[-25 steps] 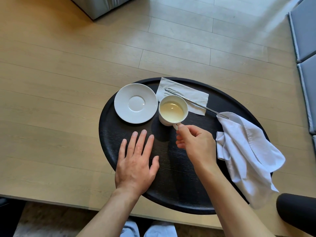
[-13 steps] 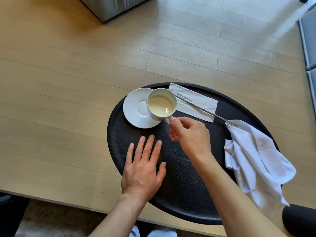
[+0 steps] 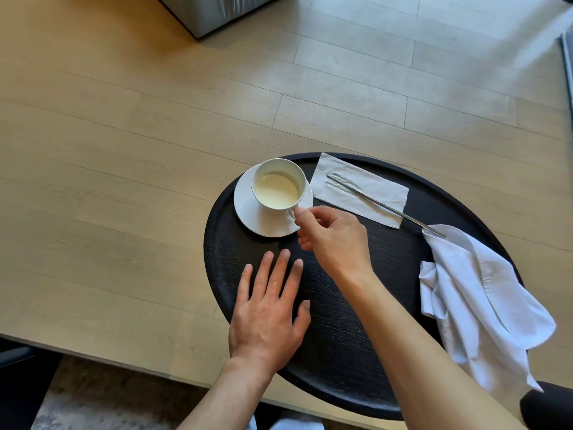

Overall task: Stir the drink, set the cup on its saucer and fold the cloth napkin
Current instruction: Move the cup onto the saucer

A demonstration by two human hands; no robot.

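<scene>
A white cup (image 3: 266, 169) of pale creamy drink stands over the middle of the white saucer (image 3: 248, 212) at the far left of the round black tray (image 3: 341, 352). My right hand (image 3: 333, 240) pinches the cup's handle, which its fingers hide. Whether the cup's base touches the saucer I cannot tell. My left hand (image 3: 269, 308) lies flat, fingers spread, on the tray just below the saucer. A crumpled white cloth napkin (image 3: 477, 302) hangs over the tray's right rim. A thin metal stirrer (image 3: 381, 204) rests on a paper napkin (image 3: 359, 189) at the tray's far side.
The tray sits on a light wooden table (image 3: 108, 197) near its front edge. A grey upholstered piece (image 3: 217, 10) stands at the far side, another grey cushion edge (image 3: 567, 57) at the right. A dark rounded object (image 3: 545, 408) shows at the bottom right.
My right hand has carried the cup by its handle leftward, from the tray beside the saucer to over the saucer's middle. My left hand has stayed flat on the tray.
</scene>
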